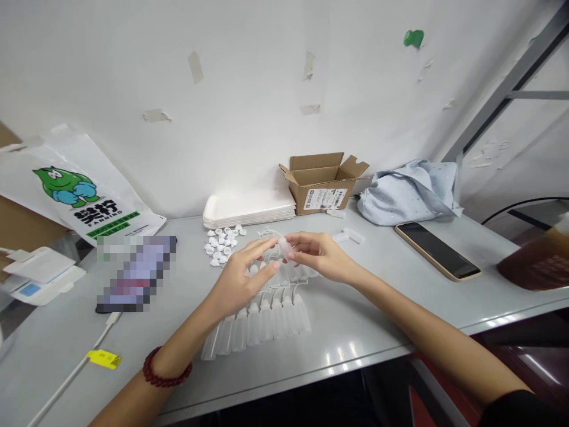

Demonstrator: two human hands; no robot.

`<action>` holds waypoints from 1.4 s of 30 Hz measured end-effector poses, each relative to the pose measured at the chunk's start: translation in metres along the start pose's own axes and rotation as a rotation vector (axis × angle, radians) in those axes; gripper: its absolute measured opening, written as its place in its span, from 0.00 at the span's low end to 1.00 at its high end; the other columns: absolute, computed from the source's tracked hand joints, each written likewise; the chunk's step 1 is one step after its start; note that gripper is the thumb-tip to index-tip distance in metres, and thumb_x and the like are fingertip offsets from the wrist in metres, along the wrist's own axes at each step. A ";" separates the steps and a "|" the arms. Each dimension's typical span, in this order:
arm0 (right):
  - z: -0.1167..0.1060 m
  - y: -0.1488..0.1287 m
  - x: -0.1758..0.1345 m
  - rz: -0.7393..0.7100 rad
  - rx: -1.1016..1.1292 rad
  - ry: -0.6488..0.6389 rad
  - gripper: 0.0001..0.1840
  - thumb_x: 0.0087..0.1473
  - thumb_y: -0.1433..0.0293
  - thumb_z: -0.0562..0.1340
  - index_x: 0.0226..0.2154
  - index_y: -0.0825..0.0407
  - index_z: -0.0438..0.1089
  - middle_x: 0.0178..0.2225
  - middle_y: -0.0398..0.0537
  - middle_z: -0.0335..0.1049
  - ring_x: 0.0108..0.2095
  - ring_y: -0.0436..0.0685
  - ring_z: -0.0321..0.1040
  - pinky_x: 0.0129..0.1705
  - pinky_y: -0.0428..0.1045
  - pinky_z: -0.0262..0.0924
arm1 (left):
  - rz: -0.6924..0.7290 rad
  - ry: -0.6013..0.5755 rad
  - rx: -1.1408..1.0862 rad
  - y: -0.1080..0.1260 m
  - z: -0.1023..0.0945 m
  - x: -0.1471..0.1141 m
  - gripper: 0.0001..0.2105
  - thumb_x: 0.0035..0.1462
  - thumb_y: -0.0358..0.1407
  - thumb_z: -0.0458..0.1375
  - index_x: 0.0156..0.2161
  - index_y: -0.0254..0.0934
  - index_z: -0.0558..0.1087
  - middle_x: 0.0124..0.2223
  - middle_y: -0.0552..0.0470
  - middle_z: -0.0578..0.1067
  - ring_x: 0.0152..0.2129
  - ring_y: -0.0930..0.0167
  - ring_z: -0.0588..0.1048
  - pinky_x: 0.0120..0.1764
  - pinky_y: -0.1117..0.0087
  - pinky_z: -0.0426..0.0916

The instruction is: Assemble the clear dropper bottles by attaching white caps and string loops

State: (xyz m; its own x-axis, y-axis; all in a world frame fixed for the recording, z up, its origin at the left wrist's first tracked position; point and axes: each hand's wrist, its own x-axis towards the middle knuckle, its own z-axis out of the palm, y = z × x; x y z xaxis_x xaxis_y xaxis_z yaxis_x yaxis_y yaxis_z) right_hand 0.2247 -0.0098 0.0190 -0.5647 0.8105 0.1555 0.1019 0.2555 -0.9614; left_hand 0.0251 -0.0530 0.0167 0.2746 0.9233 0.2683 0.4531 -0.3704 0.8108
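My right hand (326, 255) pinches a small translucent plastic bottle (284, 246) between thumb and fingers, above the middle of the table. My left hand (242, 276) is at the bottle's left side, thumb and fingers apart; its fingertips come close to the bottle, and I cannot tell whether they touch it. Below the hands lies a row of similar translucent bottles (253, 326) with thin curved tubes at their tops. A second group of bottles (302, 273) lies behind, partly hidden by my hands. Small white caps (221, 242) are piled beyond my left hand.
White foam trays (249, 206) are stacked by the wall beside an open cardboard box (322, 184). A light blue cloth bundle (409, 193) and a phone (438, 250) lie at right. At left are a pixelated phone (137, 276) with a cable (75, 367) and a white bag (84, 184).
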 end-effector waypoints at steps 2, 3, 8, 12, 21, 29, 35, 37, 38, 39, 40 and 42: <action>0.002 0.001 0.001 0.004 0.105 0.038 0.17 0.51 0.68 0.62 0.45 0.54 0.71 0.34 0.49 0.75 0.33 0.54 0.71 0.36 0.51 0.67 | 0.010 -0.030 0.003 0.000 0.001 0.000 0.23 0.58 0.42 0.56 0.58 0.41 0.66 0.60 0.48 0.67 0.56 0.62 0.64 0.52 0.59 0.65; 0.003 0.001 0.002 0.008 0.150 0.054 0.17 0.51 0.68 0.63 0.44 0.54 0.72 0.36 0.49 0.75 0.33 0.53 0.71 0.37 0.51 0.67 | 0.015 -0.038 0.011 -0.001 0.002 0.000 0.23 0.58 0.42 0.56 0.58 0.41 0.65 0.60 0.48 0.66 0.56 0.62 0.64 0.52 0.59 0.65; 0.006 0.000 0.003 0.081 0.314 0.065 0.16 0.48 0.68 0.65 0.42 0.54 0.73 0.39 0.50 0.75 0.34 0.54 0.72 0.39 0.52 0.67 | 0.082 0.050 0.160 -0.002 0.007 0.000 0.20 0.59 0.39 0.55 0.56 0.41 0.66 0.55 0.47 0.71 0.51 0.62 0.69 0.49 0.57 0.68; 0.008 0.002 0.003 0.144 0.461 -0.003 0.16 0.47 0.67 0.67 0.40 0.54 0.73 0.36 0.50 0.76 0.37 0.57 0.74 0.41 0.53 0.66 | 0.248 0.169 0.345 -0.005 0.012 -0.001 0.23 0.57 0.38 0.58 0.57 0.37 0.63 0.54 0.42 0.70 0.52 0.61 0.68 0.50 0.55 0.68; 0.013 0.002 0.000 0.206 0.473 -0.017 0.17 0.47 0.66 0.67 0.40 0.55 0.70 0.31 0.48 0.75 0.35 0.55 0.74 0.39 0.51 0.67 | 0.496 0.208 0.507 -0.006 0.017 -0.003 0.24 0.56 0.30 0.58 0.57 0.35 0.60 0.51 0.41 0.70 0.48 0.61 0.67 0.48 0.56 0.69; 0.014 0.000 -0.002 0.222 0.482 -0.048 0.15 0.47 0.64 0.68 0.36 0.56 0.70 0.32 0.50 0.75 0.34 0.55 0.74 0.31 0.46 0.68 | 0.537 0.198 0.483 -0.002 0.019 -0.004 0.24 0.56 0.28 0.58 0.57 0.35 0.59 0.51 0.41 0.70 0.49 0.61 0.67 0.49 0.54 0.68; -0.001 0.001 0.000 0.251 0.626 -0.285 0.15 0.53 0.65 0.63 0.41 0.57 0.70 0.38 0.56 0.75 0.37 0.57 0.74 0.29 0.46 0.68 | 0.549 0.260 0.425 0.004 0.019 -0.005 0.22 0.54 0.33 0.62 0.53 0.36 0.63 0.49 0.42 0.71 0.47 0.61 0.69 0.48 0.55 0.68; -0.007 0.001 0.001 0.253 0.591 -0.380 0.14 0.54 0.65 0.62 0.41 0.57 0.70 0.38 0.55 0.75 0.37 0.56 0.74 0.30 0.46 0.68 | 0.564 0.260 0.426 0.006 0.021 -0.006 0.22 0.53 0.32 0.62 0.53 0.35 0.64 0.47 0.42 0.71 0.46 0.61 0.69 0.46 0.56 0.69; -0.011 0.000 0.002 0.245 0.558 -0.408 0.14 0.55 0.66 0.61 0.41 0.58 0.71 0.38 0.54 0.75 0.36 0.55 0.73 0.31 0.45 0.68 | 0.571 0.251 0.429 0.007 0.021 -0.007 0.23 0.53 0.32 0.62 0.54 0.35 0.63 0.47 0.42 0.71 0.46 0.61 0.69 0.46 0.57 0.69; -0.013 0.000 0.002 0.234 0.525 -0.425 0.13 0.55 0.66 0.61 0.41 0.58 0.71 0.37 0.54 0.75 0.36 0.54 0.73 0.32 0.45 0.67 | 0.577 0.234 0.435 0.007 0.022 -0.007 0.23 0.53 0.31 0.62 0.55 0.36 0.63 0.48 0.42 0.71 0.46 0.61 0.68 0.46 0.57 0.69; -0.016 -0.001 0.002 0.223 0.495 -0.437 0.12 0.56 0.67 0.60 0.40 0.58 0.72 0.37 0.53 0.75 0.36 0.53 0.73 0.34 0.45 0.67 | 0.586 0.212 0.442 0.007 0.023 -0.008 0.24 0.54 0.31 0.61 0.55 0.36 0.62 0.48 0.41 0.70 0.47 0.61 0.68 0.46 0.57 0.69; -0.019 -0.003 0.002 0.210 0.457 -0.455 0.12 0.56 0.67 0.60 0.39 0.58 0.72 0.36 0.52 0.75 0.36 0.52 0.72 0.35 0.46 0.67 | 0.608 0.166 0.460 0.007 0.024 -0.009 0.25 0.55 0.30 0.60 0.57 0.36 0.60 0.50 0.40 0.69 0.48 0.60 0.67 0.47 0.56 0.68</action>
State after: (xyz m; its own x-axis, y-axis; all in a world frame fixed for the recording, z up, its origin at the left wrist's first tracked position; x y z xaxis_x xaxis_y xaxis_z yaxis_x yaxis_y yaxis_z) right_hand 0.2384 0.0014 0.0263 -0.8692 0.4907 -0.0603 -0.0525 -0.2129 -0.9757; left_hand 0.0460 -0.0665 0.0076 0.4735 0.5341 0.7004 0.5798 -0.7876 0.2087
